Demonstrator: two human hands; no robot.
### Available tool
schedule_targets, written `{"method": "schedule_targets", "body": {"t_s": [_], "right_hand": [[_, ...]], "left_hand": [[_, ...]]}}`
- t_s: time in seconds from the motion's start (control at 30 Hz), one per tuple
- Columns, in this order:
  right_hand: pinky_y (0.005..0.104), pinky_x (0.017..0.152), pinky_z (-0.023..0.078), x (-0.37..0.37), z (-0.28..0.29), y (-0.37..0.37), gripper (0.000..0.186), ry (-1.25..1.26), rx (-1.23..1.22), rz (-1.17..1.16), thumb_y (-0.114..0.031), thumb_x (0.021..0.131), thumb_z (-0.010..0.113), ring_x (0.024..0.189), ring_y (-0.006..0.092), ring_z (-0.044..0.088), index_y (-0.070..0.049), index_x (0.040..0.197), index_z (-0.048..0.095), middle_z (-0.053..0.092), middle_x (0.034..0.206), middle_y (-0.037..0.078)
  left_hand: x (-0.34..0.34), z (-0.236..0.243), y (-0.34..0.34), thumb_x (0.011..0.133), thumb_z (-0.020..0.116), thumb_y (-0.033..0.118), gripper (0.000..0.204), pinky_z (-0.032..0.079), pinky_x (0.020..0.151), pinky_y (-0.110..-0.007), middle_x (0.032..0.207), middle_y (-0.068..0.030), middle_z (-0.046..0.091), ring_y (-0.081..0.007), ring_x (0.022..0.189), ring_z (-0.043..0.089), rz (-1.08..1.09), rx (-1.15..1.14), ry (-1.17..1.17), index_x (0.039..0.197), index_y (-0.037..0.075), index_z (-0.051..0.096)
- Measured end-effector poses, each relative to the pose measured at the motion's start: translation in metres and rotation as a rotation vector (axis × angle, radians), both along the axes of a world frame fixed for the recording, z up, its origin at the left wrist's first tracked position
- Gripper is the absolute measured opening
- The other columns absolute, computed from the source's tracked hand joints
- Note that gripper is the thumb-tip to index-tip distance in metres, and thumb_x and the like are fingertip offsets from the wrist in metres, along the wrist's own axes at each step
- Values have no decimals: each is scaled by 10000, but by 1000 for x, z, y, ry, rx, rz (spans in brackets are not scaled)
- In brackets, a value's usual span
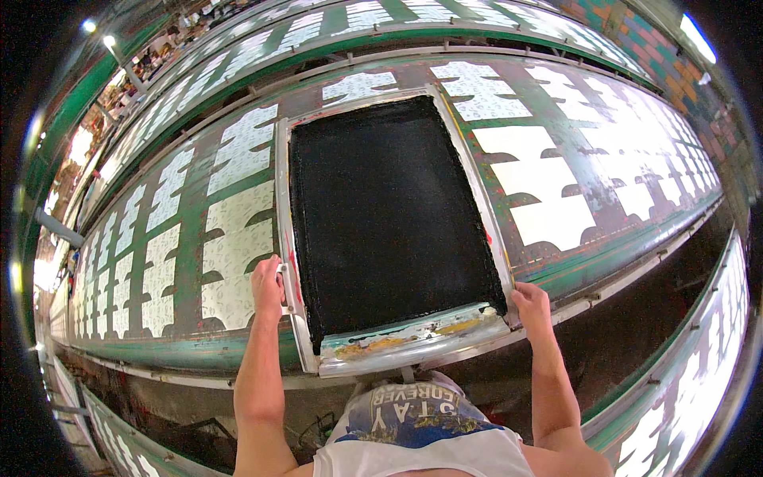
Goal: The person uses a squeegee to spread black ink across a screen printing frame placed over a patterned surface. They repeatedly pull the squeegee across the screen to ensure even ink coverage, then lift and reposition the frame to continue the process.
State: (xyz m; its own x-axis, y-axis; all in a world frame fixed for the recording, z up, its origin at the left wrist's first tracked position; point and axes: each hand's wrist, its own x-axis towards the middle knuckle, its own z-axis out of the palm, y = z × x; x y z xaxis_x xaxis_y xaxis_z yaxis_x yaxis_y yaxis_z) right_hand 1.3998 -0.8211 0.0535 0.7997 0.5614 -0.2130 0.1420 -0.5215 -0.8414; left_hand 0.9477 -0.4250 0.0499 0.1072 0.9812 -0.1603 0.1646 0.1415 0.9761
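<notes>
Head view: the printing screen frame (395, 215) is laid on the long green worktop (159, 334), its long axis running away from the body. Its near corners are gripped, left hand (268, 288) and right hand (531, 308), fingers closed around the side rails, equally near.

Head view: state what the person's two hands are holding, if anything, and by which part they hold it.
Both hands hold the metal-framed printing screen: the left hand grips its left side rail near the near corner, and the right hand grips its near right corner.
</notes>
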Motion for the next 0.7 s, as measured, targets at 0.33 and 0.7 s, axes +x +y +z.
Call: {"method": "schedule_targets", "body": {"t_s": [0.33, 0.7], "right_hand": [[420, 1010, 554, -14, 7, -2, 452, -235, -25, 186, -107, 940, 753, 1148, 275, 710, 32, 1369, 712, 756, 1272, 178], [538, 1123, 499, -162, 64, 36, 539, -766, -17, 1138, -138, 841, 855, 1370, 381, 602, -97, 1363, 724, 667, 1423, 149]], "left_hand": [[-6, -18, 7, 1026, 732, 423, 395, 506, 919, -393, 1065, -118, 739, -228, 1025, 667, 8, 136, 245, 1093, 35, 764], [1, -19, 2, 987, 762, 513, 491, 554, 839, -446, 997, -170, 772, -311, 945, 740, 22, 205, 341, 1076, 30, 744]]}}
